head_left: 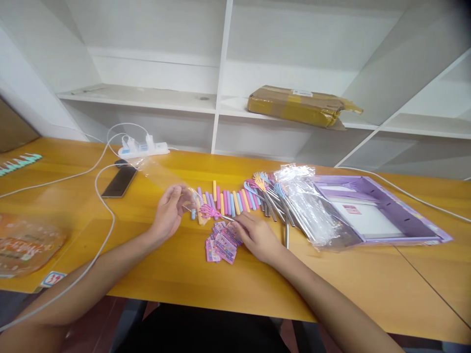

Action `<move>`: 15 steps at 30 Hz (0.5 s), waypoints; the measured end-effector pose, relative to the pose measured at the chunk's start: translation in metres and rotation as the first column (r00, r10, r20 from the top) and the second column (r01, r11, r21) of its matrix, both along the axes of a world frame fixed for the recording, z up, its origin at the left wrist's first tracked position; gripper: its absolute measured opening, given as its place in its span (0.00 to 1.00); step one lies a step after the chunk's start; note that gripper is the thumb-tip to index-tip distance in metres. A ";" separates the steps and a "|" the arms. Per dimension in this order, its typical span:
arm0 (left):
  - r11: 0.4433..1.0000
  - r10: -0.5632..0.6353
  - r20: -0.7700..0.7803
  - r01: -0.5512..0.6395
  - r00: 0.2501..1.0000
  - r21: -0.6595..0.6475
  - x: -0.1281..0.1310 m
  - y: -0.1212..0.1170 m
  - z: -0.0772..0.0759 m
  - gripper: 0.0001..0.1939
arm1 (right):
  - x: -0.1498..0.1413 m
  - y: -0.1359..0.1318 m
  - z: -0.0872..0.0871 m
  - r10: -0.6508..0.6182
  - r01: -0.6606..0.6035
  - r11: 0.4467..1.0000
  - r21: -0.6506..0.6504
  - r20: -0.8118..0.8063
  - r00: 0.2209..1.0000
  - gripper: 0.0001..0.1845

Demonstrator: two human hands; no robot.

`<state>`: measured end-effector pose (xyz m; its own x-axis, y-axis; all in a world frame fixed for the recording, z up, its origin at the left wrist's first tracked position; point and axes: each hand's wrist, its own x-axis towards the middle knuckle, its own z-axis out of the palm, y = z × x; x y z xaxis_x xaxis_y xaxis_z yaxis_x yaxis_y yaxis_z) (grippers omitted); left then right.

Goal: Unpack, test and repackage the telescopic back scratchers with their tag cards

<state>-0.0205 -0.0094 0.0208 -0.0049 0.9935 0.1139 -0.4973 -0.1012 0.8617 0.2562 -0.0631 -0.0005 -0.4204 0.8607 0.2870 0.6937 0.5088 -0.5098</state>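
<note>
My left hand (168, 214) pinches a thin clear plastic bag (159, 172) that stretches up and away across the table. My right hand (260, 238) is closed on the metal rod of a back scratcher with a pink claw-shaped head (209, 211). That head points left, close to the bag near my left fingers. Behind it lies a row of pastel tubes (228, 202) in pink, purple, blue and yellow. Small printed purple-pink cards (225, 245) lie in a loose pile just below the scratcher. To the right, more back scratchers (282, 205) with metal rods are heaped together.
Clear plastic bags (309, 211) lie beside a purple open box (408, 221) on the right. A phone (120, 181), a white power strip (143, 149) and trailing cables occupy the left. An orange-printed plastic package (31, 245) lies near left. A taped cardboard parcel (298, 105) rests on the shelf.
</note>
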 end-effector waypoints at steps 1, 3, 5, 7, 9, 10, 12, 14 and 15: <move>1.000 -0.020 -0.013 0.020 1.000 -0.003 0.000 0.000 0.000 0.20 | 0.001 0.001 0.000 -0.003 0.003 1.000 0.009 0.003 1.000 0.15; 0.998 -0.055 -0.030 0.055 0.998 -0.017 0.001 -0.001 -0.001 0.18 | 0.003 0.002 -0.001 -0.018 0.018 0.999 0.029 0.004 1.000 0.15; 0.997 -0.068 -0.033 0.067 0.997 -0.037 0.002 -0.002 -0.002 0.17 | 0.004 0.003 -0.002 -0.033 0.034 0.998 0.046 -0.006 0.999 0.14; 0.996 -0.065 -0.039 0.063 0.997 -0.062 0.003 -0.002 -0.003 0.17 | 0.004 0.004 -0.003 -0.034 0.035 0.998 0.061 -0.018 0.999 0.13; 0.994 -0.063 -0.050 0.059 0.997 -0.087 0.003 -0.001 -0.004 0.17 | 0.004 0.004 -0.004 -0.034 0.036 0.997 0.073 -0.028 0.999 0.13; 0.994 -0.065 -0.054 0.060 0.996 -0.095 0.003 -0.001 -0.004 0.18 | 0.004 0.004 -0.005 -0.035 0.037 0.996 0.079 -0.030 0.999 0.12; 0.992 -0.081 -0.059 0.075 0.995 -0.099 0.004 -0.002 -0.005 0.18 | 0.004 0.004 -0.005 -0.036 0.039 0.995 0.089 -0.033 0.999 0.12; 0.991 -0.101 -0.064 0.094 0.993 -0.099 0.004 -0.003 -0.005 0.18 | 0.004 0.003 -0.005 -0.032 0.035 0.994 0.099 -0.037 0.999 0.11; 0.990 -0.109 -0.067 0.102 0.992 -0.102 0.004 -0.004 -0.005 0.18 | 0.005 0.003 -0.005 -0.029 0.032 0.994 0.104 -0.039 0.999 0.11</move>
<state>-0.0160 -0.0131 0.0153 0.1049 0.9944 0.0124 -0.4369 0.0349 0.8988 0.2608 -0.0597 -0.0051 -0.3818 0.8374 0.3911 0.6913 0.5396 -0.4806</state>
